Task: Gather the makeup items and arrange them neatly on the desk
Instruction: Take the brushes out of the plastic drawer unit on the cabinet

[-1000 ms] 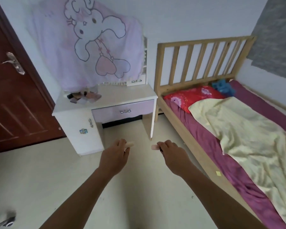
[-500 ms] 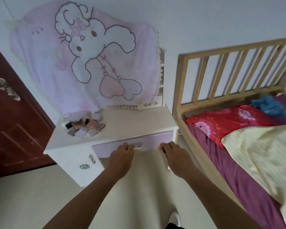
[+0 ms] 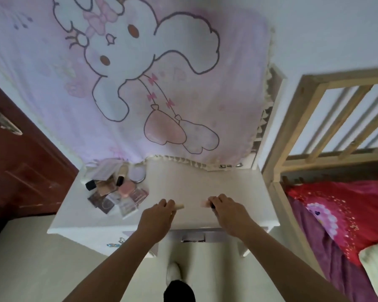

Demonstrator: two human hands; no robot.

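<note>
1. Gripping a small beige stick (image 3: 179, 206), the left hand (image 3: 156, 216) hovers over the worktop (image 3: 194, 179) near its front edge. The right hand (image 3: 229, 214) is curled round a pink-tipped item (image 3: 204, 203) with a dark base. I cannot tell whether either item touches the surface.
2. Risk: both items look slim and round, so if they are laid on their sides this close to the front edge they could roll off onto the floor (image 3: 42, 269).
3. Risk: the pile (image 3: 116, 192) of makeup at the back-left corner is loosely heaped, with palettes (image 3: 103, 201) overlapping and a bottle (image 3: 122, 172) lying across them. Tugging one piece out could slide others over the left edge.
4. Risk: if the bottle falls, it might crack, or leak if its dark cap (image 3: 119, 180) is loose.
5. Containers: the bottle looks filled with pale beige liquid. A round compact (image 3: 138, 174) appears closed, so its contents are hidden. The drawer (image 3: 192, 235) under the front edge is closed too, and nothing inside it can be seen.
</note>
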